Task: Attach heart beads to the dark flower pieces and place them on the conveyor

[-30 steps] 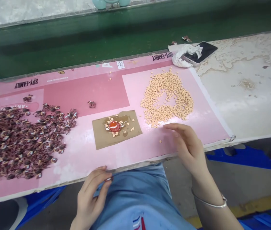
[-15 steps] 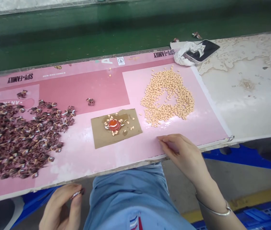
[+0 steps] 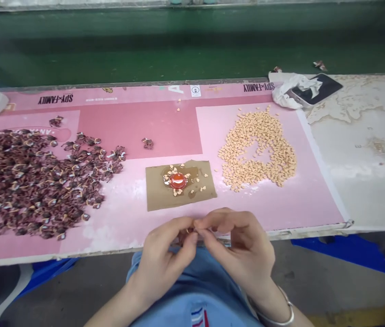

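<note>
Left hand (image 3: 165, 261) and right hand (image 3: 247, 252) meet at the near worktop (image 3: 366, 190) edge, over my lap. Each grip is pinched closed, fingertips touching on a small piece (image 3: 192, 230), possibly dark and mostly hidden. Two-sided hold steadies it. Dark pile (image 3: 35, 181) lies left, beige pile (image 3: 260, 150) right, cardboard pad (image 3: 178, 200) between, all near

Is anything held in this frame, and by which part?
A small piece, pinched between the fingertips of the left hand and right hand. It is almost wholly covered, so the part gripped cannot be told.
</note>
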{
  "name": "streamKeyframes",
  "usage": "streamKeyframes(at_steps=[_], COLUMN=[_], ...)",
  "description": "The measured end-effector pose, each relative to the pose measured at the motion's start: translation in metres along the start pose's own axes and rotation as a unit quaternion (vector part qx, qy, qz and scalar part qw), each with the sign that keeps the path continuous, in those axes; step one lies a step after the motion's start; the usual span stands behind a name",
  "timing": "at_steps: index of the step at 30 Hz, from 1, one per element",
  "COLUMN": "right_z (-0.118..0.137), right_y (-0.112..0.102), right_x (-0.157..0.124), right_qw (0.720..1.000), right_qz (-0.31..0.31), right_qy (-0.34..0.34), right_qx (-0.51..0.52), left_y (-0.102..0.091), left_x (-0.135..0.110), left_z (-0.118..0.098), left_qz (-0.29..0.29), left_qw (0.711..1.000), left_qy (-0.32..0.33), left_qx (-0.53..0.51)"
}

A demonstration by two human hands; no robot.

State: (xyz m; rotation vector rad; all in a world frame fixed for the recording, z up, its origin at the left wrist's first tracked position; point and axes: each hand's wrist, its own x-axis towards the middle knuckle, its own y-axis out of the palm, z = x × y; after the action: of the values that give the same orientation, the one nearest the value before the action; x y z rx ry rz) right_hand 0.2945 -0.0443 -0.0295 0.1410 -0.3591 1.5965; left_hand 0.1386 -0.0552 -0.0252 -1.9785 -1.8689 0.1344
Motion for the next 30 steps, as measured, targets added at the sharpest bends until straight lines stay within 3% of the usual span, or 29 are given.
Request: streamKeyframes(at_steps=[7,11,15,21,27,30], right_z=[0.001,-0.003,-0.005,-0.008,-0.022,-0.027], right_y=[0.01,0.015,0.015,0.012,0.012,0.016], right_x=[0.013,0.017,0.025,0.039,0.053,0.055], right_qw=[0.996,0.995,0.987,0.979,0.97,0.963], right_qz=[0.056,0.028,0.072,0.117,0.015,0.0], right_qy=[-0.048,-0.064,-0.09,-0.104,-0.044,-0.025], right_qx=[-0.049,-0.066,-0.114,-0.129,-0.239,-0.269], left_y=[-0.009,-0.015,-0.018,-0.021,-0.033,-0.036], left_x=[-0.002,0.004,0.008,0.011,0.001,-0.005], left_z=[0.01,0.01,0.012,0.015,0.025,0.031], left_qz=[-0.05,-0.035,-0.021,-0.016,-0.05,-0.08], left_qw=[0.999,0.998,0.995,0.997,0.994,0.99], left_qy=[-0.004,0.006,0.007,-0.024,-0.096,-0.102], left_qx=[0.013,0.053,0.097,0.072,-0.011,-0.057])
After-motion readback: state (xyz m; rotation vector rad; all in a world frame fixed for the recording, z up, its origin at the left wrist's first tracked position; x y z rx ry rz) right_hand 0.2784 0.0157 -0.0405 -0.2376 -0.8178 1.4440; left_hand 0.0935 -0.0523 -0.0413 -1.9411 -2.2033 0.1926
